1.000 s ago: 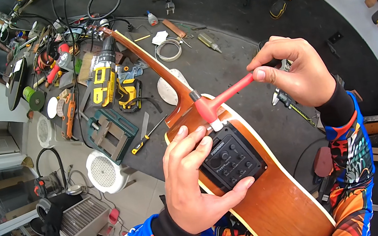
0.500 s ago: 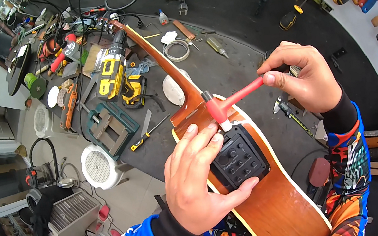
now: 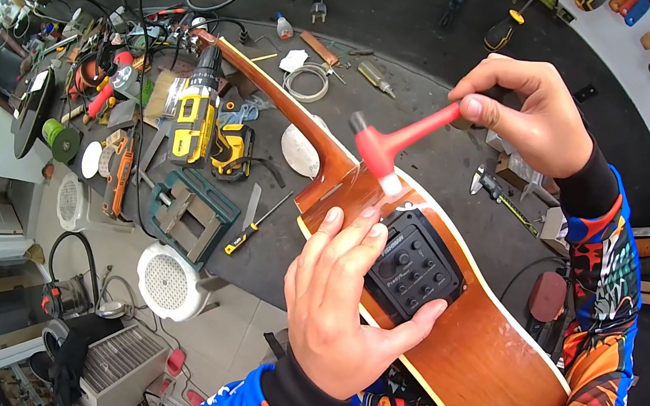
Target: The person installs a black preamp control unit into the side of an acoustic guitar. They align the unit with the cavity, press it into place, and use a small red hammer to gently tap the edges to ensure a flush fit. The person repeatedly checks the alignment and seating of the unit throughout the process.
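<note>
A brown acoustic guitar (image 3: 478, 349) lies on its side, its edge facing up and its neck pointing to the far left. Set into that side is a black preamp panel (image 3: 415, 269) with several knobs. My left hand (image 3: 338, 304) rests flat over the panel's left part, fingers stretched toward its upper end and thumb along its lower edge. My right hand (image 3: 528, 109) grips the end of a red mallet (image 3: 412, 135) between thumb and fingers. The mallet's white tip hovers just above the panel's upper end, apart from it; its dark tip points up.
Left of the neck lie a yellow drill (image 3: 195, 121), a green vise (image 3: 193, 212) and a yellow-handled screwdriver (image 3: 248, 231). A digital caliper (image 3: 501, 203) lies right of the guitar. A white stool (image 3: 169, 281) stands on the floor. Screwdrivers hang along the right wall.
The mallet has lifted off the panel's upper end and tilted up slightly, with my right hand moving a little right. My left hand has stayed on the panel.
</note>
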### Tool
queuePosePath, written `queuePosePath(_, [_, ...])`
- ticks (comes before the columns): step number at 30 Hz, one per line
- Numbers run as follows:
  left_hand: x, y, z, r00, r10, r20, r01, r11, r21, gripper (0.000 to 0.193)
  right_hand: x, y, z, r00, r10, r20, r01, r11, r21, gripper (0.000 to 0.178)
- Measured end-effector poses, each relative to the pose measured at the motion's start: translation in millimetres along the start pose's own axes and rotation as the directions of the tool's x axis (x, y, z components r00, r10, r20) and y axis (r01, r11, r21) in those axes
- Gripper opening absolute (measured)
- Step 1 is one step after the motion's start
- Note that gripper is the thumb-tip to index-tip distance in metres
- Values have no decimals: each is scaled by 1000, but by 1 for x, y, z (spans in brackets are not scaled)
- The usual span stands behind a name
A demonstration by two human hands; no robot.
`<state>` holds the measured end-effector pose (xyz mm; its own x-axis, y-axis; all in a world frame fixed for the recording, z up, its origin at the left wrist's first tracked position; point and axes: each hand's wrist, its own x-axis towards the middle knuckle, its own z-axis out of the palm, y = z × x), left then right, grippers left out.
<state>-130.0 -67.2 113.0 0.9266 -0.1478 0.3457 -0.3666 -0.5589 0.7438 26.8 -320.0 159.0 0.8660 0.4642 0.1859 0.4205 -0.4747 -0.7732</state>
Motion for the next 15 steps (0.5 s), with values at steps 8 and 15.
queuePosePath(8, [-3,1,0,999,-45,0,45,999,-10,82,0,0,3,997,-28,-75,28,1000,-11,17])
queuePosePath(15, [0,0,-1,1000,7,1,-7,1000,30,88,1,3,4,997,-21,-70,21,1000,9,18])
